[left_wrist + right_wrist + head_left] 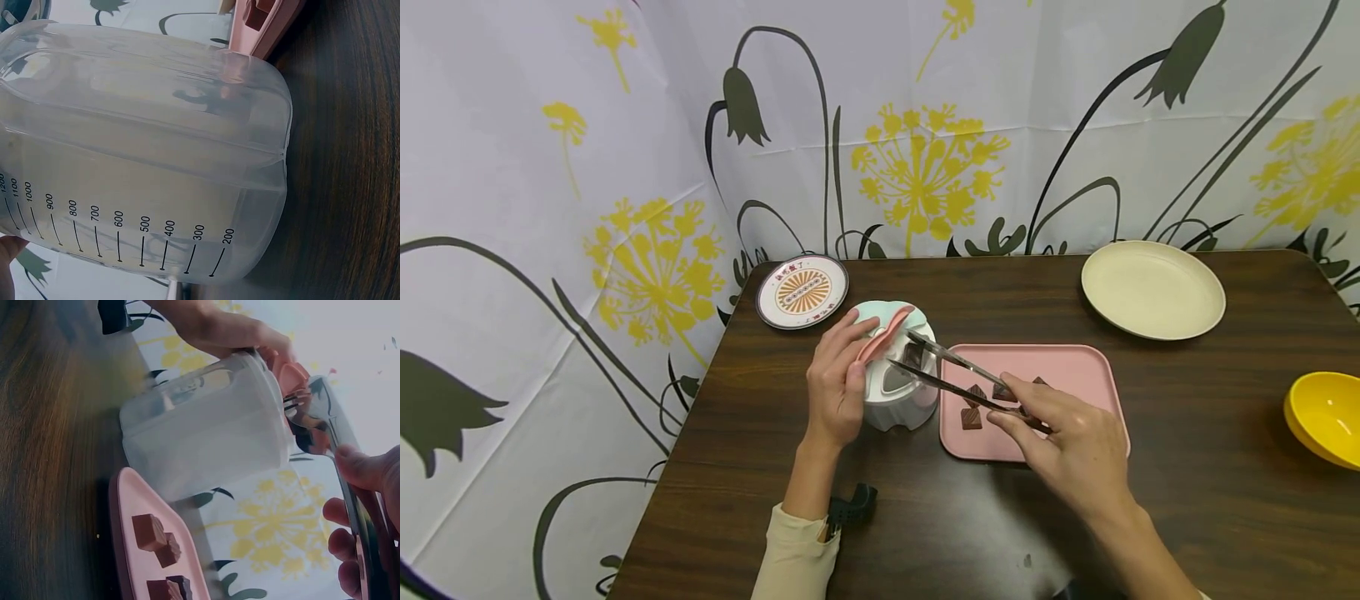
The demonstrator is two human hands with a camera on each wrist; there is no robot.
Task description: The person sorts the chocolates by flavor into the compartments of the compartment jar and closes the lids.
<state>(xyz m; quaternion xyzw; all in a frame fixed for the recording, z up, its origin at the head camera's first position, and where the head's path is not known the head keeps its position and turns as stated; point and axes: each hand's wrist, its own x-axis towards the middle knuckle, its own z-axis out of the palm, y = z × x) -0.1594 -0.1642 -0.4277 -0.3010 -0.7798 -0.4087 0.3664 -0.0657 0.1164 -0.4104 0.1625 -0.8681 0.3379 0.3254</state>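
A clear, ribbed plastic storage jar (901,408) with a pale green and white top stands on the table, with measuring marks down its side (144,156). My left hand (835,387) pinches its raised pink flip cap (883,337) between thumb and fingers. In my right hand (1078,450) are metal serving tongs (958,360), one end a fork and the other spoon-like. A dark chocolate piece (914,355) sits between the tong tips over the jar's opening. Right of the jar, a pink tray (1075,360) carries several brown chocolates (972,418), partly hidden by the tongs and right hand.
At the back left lies a patterned white plate (802,292). A cream oval plate (1153,290) is at the back right, and a yellow bowl (1326,421) stands by the right edge. Behind the table hangs a flowered cloth (925,75).
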